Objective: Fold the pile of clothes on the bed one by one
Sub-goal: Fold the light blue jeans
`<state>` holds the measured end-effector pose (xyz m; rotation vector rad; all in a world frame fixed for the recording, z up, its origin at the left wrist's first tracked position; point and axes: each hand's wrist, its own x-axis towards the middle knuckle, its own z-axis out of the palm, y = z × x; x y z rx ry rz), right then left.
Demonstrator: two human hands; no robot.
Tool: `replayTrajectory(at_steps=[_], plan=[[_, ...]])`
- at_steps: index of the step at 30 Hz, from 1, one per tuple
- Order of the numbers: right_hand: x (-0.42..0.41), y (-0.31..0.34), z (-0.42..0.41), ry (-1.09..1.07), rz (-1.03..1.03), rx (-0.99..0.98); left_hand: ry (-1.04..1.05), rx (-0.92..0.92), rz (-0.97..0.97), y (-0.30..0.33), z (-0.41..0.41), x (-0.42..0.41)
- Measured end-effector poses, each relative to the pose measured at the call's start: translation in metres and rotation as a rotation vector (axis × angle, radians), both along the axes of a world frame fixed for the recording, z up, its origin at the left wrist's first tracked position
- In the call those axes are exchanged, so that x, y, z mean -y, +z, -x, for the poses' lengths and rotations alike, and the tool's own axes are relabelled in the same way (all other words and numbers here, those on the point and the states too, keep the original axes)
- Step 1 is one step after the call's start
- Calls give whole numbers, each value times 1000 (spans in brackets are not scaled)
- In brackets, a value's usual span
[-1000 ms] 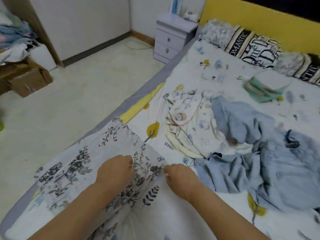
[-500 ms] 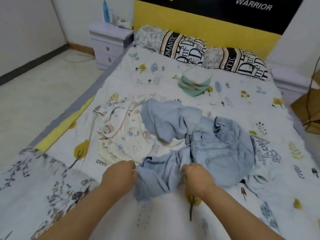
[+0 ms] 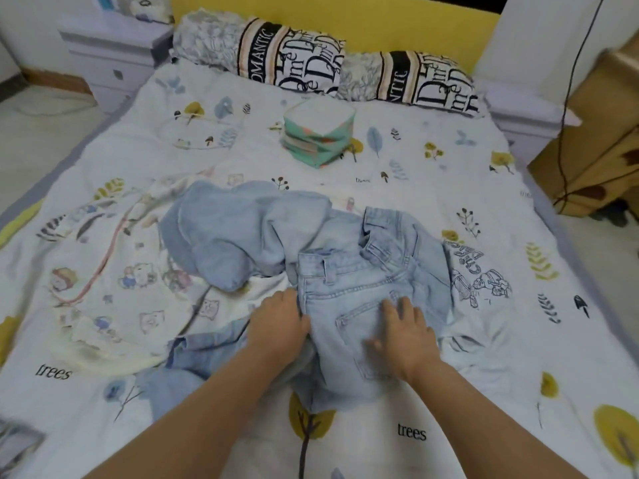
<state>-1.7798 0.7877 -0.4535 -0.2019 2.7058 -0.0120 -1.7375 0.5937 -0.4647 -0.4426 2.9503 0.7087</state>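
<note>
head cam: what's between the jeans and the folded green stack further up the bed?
Head view: only bare printed bedsheet lies between the jeans and the folded green stack; no garment there.

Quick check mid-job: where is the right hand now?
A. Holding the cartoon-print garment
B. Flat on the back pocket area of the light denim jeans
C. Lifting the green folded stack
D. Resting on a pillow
B: the right hand lies with fingers spread on the jeans, by the back pocket, while the left hand grips their left edge.
</note>
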Motion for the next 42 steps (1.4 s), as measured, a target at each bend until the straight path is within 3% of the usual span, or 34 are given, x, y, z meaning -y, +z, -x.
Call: replayTrajectory(at_steps=[4,7,9,10,12,14,15,21,23,25,28,30,34,35,39,42], plan=[[-10,-19,3,30,21,34,110,-56,-176,-17,35,-13],[-17,-23,0,48,34,61,210,11,-141,-18,50,-16],[-18,-23,-1,40,105,84,136,-84,-135,-4,51,-24],[-16,-19,-1,13,199,89,61,-136,-215,3,49,-30],[-5,-3,-4,-120,606,97,-65,-180,-542,20,37,-45],[7,22,-9,-261,1106,151,-122,-90,-911,33,26,-62],[10,35,-12,-322,1238,187,-156,-56,-1009,40,21,-68],[-8,79,-14,-708,1431,8,-491,173,-1179,86,5,-78],[-23,92,-18,-766,1422,-32,-397,193,-1196,107,1,-75],[-41,114,-27,-758,1420,-53,-140,165,-1177,127,1,-71],[-67,171,-45,-615,1522,-9,70,-52,-915,141,2,-61],[-85,213,-57,-531,1553,38,41,-48,-726,143,-3,-51],[-97,291,-86,-360,1615,126,-115,143,-265,157,-30,-45],[-96,311,-95,-348,1629,109,-108,179,-254,164,-40,-46],[-101,374,-123,-277,1632,9,55,87,-723,197,-77,-40],[-114,401,-139,-355,1644,-86,175,43,-1012,237,-96,-24]])
